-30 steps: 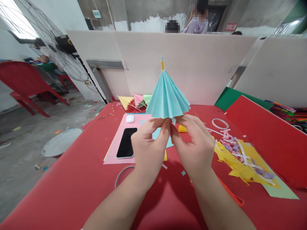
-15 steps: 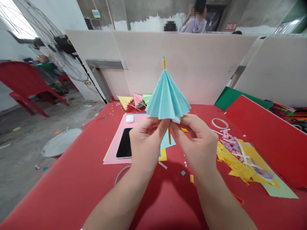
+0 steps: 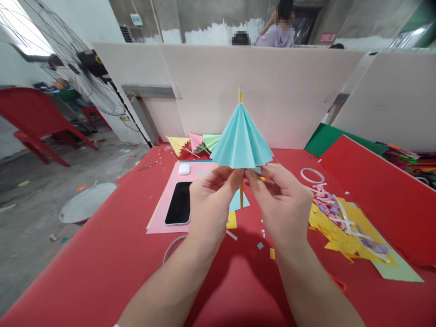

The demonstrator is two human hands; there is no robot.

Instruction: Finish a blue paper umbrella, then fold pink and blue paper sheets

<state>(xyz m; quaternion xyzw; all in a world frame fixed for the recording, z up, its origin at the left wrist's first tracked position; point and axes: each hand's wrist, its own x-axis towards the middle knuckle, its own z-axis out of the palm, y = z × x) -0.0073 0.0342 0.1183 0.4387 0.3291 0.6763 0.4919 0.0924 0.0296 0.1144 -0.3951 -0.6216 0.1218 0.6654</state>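
Note:
A pleated light-blue paper umbrella (image 3: 241, 141) on a yellow stick (image 3: 241, 196) is held upright above the red table (image 3: 102, 268). My left hand (image 3: 211, 209) pinches the lower rim of the canopy between thumb and fingers. On the other side my right hand (image 3: 282, 204) pinches the rim too. The stick's tip pokes out above the canopy and its lower end hangs between my hands.
A black phone (image 3: 178, 203) and a white earbud case (image 3: 184, 169) lie on pink paper (image 3: 160, 213). Yellow, pink and green paper umbrellas (image 3: 195, 143) lie at the back. Paper scraps (image 3: 340, 222) and a tape ring (image 3: 312, 175) are at right. White partitions (image 3: 279, 91) stand behind.
The umbrella has shifted slightly right and its canopy has spread a little wider. The yellow stick now shows below the rim between my hands.

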